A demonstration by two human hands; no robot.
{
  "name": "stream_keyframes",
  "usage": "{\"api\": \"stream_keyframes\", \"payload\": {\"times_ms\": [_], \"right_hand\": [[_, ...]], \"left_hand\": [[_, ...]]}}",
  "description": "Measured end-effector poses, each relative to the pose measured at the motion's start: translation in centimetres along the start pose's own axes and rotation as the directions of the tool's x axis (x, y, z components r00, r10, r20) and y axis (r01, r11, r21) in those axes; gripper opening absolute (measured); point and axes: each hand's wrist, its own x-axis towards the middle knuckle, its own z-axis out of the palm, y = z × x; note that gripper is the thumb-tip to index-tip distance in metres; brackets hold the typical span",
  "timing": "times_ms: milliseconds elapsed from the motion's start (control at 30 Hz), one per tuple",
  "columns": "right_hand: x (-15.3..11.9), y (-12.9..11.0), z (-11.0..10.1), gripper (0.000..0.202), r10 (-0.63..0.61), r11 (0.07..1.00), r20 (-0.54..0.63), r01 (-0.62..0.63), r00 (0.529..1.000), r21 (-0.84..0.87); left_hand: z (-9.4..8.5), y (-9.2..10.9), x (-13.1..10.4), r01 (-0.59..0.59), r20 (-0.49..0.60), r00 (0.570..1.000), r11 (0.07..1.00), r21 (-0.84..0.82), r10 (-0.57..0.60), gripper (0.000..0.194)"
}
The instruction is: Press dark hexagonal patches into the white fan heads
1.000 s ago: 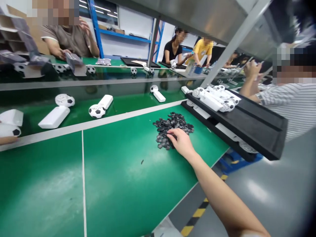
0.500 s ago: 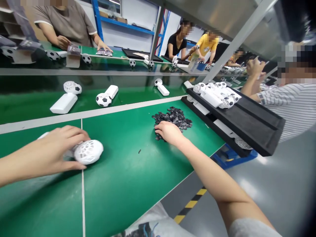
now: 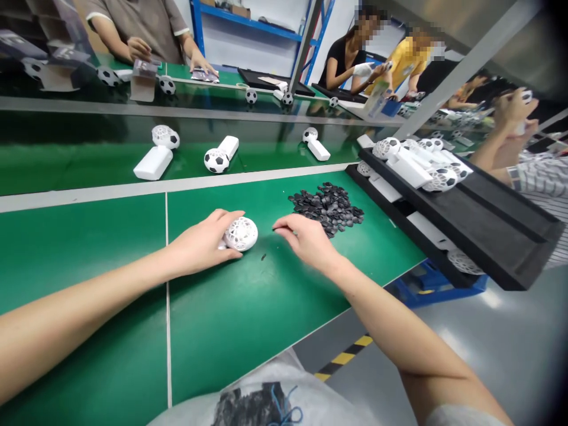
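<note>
My left hand (image 3: 206, 242) is closed round a white openwork ball (image 3: 242, 234), its holes facing my right hand. Whatever is joined to the ball behind it is mostly covered by my palm. Just to the right, my right hand (image 3: 306, 236) pinches a small black piece (image 3: 274, 229) between thumb and fingertips. Beyond that hand lies a loose pile of flat black pieces (image 3: 331, 207) on the green tabletop (image 3: 248, 319). One stray black piece (image 3: 263, 257) rests on the table between my hands.
White handles with black-and-white soccer balls (image 3: 216, 160) lie on the green conveyor (image 3: 89, 168) behind the table. Stacked black trays (image 3: 483, 216) bearing similar items jut over the right side. Co-workers sit across the line, and a striped sleeve (image 3: 539, 177) shows at right.
My left hand has carried the white ball rightward, close to my right hand. My right hand has drawn back from the pile with a black piece in its fingertips. The view has shifted.
</note>
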Motion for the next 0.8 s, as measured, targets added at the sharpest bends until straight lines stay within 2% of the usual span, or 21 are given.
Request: {"api": "stream_keyframes", "payload": {"times_ms": [33, 100, 200, 300, 367, 467, 567, 667, 800], "right_hand": [[-0.1, -0.9, 0.2, 0.014, -0.042, 0.994, -0.026, 0.045, 0.999, 0.103], [-0.2, -2.6, 0.7, 0.013, -0.132, 0.977, -0.049, 0.139, 0.99, 0.164], [0.1, -4.1, 1.4, 0.016, -0.239, 0.97, -0.045, 0.241, 0.97, 0.038], [0.6, -4.8, 2.0, 0.02, -0.29, 0.953, 0.002, 0.289, 0.957, -0.093], [0.7, -4.9, 2.4, 0.021, -0.275, 0.956, 0.011, 0.275, 0.961, -0.105], [0.7, -4.7, 2.7, 0.019, -0.218, 0.976, -0.06, 0.216, 0.974, -0.032], [0.5, -4.2, 2.9, 0.033, -0.159, 0.979, -0.119, 0.172, 0.98, 0.107], [0.5, -3.9, 3.2, 0.047, -0.111, 0.968, -0.058, 0.122, 0.992, 0.218], [0.5, -3.9, 3.8, 0.045, -0.097, 0.959, -0.059, 0.109, 0.994, 0.26]], "left_hand": [[0.1, 0.0, 0.0, -0.002, 0.002, 1.0, 1.0, 0.003, 0.001, 0.076], [0.1, 0.1, 0.0, 0.0, 0.002, 1.0, 1.0, -0.006, 0.0, 0.08], [0.0, 0.2, 0.0, -0.01, 0.011, 1.0, 0.999, -0.036, 0.01, 0.085], [0.0, 0.2, 0.0, -0.021, 0.01, 1.0, 0.998, -0.06, 0.021, 0.086], [0.0, 0.2, 0.0, -0.026, -0.011, 1.0, 0.997, -0.075, 0.025, 0.085], [0.2, 0.1, 0.0, -0.054, -0.041, 0.998, 0.995, -0.083, 0.051, 0.079], [0.3, 0.0, 0.0, -0.08, -0.045, 0.996, 0.995, -0.065, 0.077, 0.07], [0.3, -0.1, 0.1, -0.074, -0.058, 0.996, 0.996, -0.054, 0.071, 0.067], [0.4, -0.2, 0.2, -0.074, -0.09, 0.994, 0.994, -0.083, 0.067, 0.066]]}}
